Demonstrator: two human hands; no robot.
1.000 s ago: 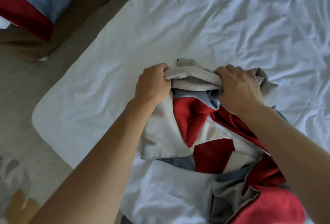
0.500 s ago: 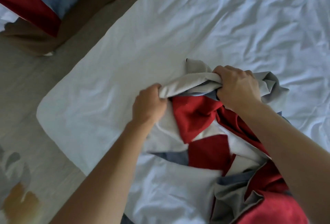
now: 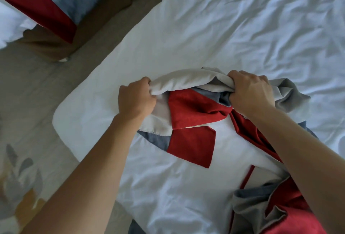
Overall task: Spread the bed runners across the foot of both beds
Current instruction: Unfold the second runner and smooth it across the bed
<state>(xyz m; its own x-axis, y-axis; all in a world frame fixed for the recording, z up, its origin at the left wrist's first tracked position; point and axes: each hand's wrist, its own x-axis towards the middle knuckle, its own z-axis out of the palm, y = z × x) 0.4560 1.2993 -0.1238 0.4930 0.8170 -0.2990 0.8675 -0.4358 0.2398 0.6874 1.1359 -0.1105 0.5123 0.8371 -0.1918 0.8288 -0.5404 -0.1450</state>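
Both fists closed tight: left hand (image 3: 135,100) and right hand (image 3: 251,93) each grip the pale grey edge of the bed runner (image 3: 192,107), stretched as a soft roll between them. Runner is crumpled red/blue-grey/light-grey cloth, lying bunched on the near bed (image 3: 242,28) by its corner, over wrinkled white sheet. Second runner (image 3: 37,6) lies flat across the other bed (image 3: 11,26), upper left; floor (image 3: 37,92) between them.

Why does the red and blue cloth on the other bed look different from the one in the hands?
The far runner lies flat across the other bed; the near runner is bunched and twisted on this bed. Nobody touches the far runner; the left hand and right hand grip the near runner. Only the near runner shows pale grey. Both show red and blue.
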